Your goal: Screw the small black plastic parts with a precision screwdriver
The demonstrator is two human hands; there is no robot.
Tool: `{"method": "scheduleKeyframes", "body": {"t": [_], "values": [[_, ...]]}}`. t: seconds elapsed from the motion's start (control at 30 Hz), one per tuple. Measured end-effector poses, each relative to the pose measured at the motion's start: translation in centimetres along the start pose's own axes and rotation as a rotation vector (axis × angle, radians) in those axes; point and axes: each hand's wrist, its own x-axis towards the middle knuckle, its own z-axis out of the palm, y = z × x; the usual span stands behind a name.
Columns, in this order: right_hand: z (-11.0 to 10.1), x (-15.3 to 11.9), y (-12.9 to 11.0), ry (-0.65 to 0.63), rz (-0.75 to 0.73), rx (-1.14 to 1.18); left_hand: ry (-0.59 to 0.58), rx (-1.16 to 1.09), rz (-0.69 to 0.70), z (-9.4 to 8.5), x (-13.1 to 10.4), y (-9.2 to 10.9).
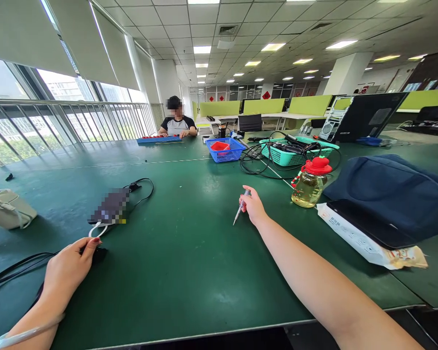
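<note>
My right hand (253,206) is above the middle of the green table, fingers closed round a slim screwdriver (237,214) with a pale shaft. The tool's pointed tip is angled down and to the left; whether it touches the table I cannot tell. At the lower left, my left hand (71,262) has thumb and fingers pinched together beside a small black object (99,255). What the pinch holds is hidden. Just beyond those fingertips, a white cable loop (97,229) runs to a dark phone-like device (111,206), partly blurred, lying on the table.
A bottle with a red lid (308,184), a dark blue bag (390,194) and a black phone (368,223) on a white packet (346,238) lie right. Blue (226,151) and green baskets (288,154) stand farther back. A person (177,124) sits at the far end.
</note>
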Motion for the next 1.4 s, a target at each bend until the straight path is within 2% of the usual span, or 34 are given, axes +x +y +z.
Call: {"method": "scheduleKeyframes", "body": {"t": [0.23,0.47,0.73,1.0,1.07,1.23,1.4], "values": [[-0.1,0.1,0.3,-0.007,0.001,-0.009,-0.033,-0.017,-0.064,-0.3,0.0,-0.2],[-0.1,0.0,0.2,-0.023,0.001,-0.027,0.11,0.039,0.003,0.2,-0.3,-0.3],[0.0,-0.1,0.1,-0.016,-0.004,-0.048,0.036,0.075,-0.001,-0.1,-0.5,0.2],[0.0,-0.2,0.1,-0.017,-0.002,-0.081,0.109,0.171,0.163,0.3,-0.5,0.3],[0.0,-0.2,0.2,-0.018,-0.001,-0.091,0.094,0.135,0.137,0.4,-0.3,0.2],[0.0,-0.1,0.2,-0.02,0.0,-0.119,0.028,0.061,-0.066,0.5,0.3,0.0],[0.0,-0.1,0.3,-0.018,0.001,-0.127,0.007,0.065,-0.066,0.6,0.3,0.0]]}}
